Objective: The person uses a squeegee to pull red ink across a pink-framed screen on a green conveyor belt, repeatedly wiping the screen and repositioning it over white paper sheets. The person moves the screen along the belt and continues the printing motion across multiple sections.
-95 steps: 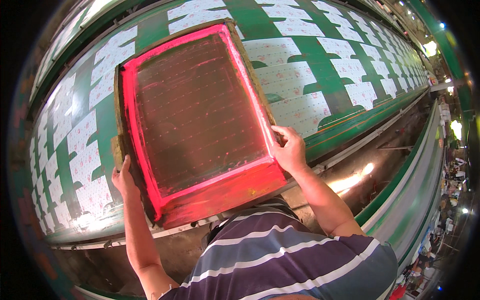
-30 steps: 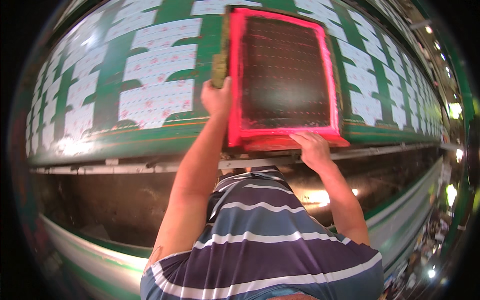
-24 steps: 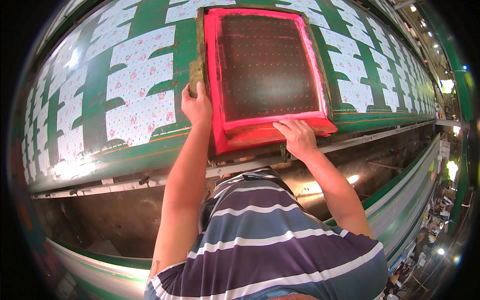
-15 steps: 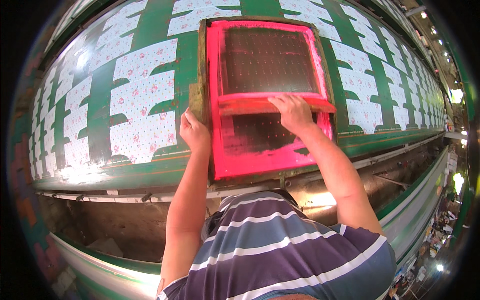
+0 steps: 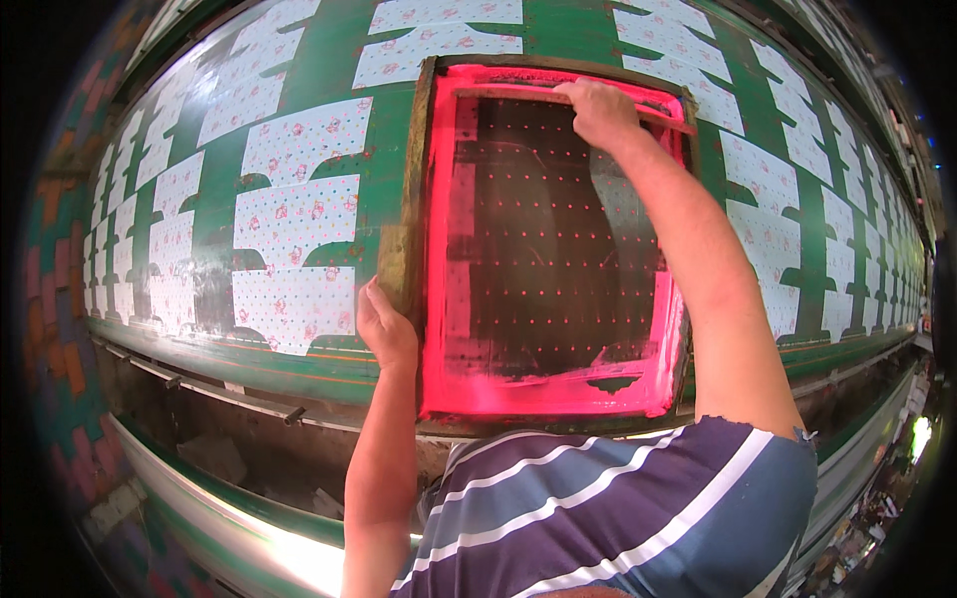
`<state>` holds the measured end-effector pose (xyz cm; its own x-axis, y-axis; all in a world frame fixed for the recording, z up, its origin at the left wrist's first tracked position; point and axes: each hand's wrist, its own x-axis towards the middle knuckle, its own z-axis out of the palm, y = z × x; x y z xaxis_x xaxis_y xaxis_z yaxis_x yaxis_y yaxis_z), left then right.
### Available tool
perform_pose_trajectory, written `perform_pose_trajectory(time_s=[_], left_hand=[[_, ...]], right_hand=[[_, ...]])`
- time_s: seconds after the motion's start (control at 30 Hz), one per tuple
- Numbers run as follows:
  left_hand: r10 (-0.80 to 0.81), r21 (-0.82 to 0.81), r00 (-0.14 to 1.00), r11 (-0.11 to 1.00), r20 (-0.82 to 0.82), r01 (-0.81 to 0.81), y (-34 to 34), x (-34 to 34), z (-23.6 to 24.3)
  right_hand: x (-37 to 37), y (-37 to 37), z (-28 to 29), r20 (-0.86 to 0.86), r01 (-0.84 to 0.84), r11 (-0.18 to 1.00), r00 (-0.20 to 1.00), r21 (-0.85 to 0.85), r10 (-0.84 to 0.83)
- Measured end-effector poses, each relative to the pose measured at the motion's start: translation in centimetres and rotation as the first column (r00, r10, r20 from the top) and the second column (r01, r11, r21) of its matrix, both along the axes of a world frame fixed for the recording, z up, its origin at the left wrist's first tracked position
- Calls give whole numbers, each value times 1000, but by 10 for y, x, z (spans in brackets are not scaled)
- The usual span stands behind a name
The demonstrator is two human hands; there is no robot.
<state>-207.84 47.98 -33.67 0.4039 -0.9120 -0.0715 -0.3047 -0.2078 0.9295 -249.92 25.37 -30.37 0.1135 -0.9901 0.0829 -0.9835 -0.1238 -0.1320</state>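
A wooden-framed screen with a bright pink border and dark, dotted mesh lies on the green table. My left hand grips a wooden block on the frame's left side, low down, thumb pointing up. My right hand is closed on a long pink-smeared squeegee, which lies crosswise near the screen's far end. My right forearm passes over the right part of the screen. Pink ink is smeared along the near edge and sides.
Rows of white cut pieces printed with dots and flowers lie on the table to either side. A metal rail runs along the near edge above a dim gap. Another long green-edged surface is below, with clutter at the far right.
My right hand has pushed the squeegee from the near edge to the screen's far end, exposing the dotted mesh behind it. My left hand stays on the side block. The view has shifted.
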Motion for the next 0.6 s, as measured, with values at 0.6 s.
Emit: perform_pose_trajectory(time_s=[0.6], left_hand=[[9,19,997,1000,74,-10,3,5,-4]], right_hand=[[-17,-13,33,18,-62,975,998,214,59]])
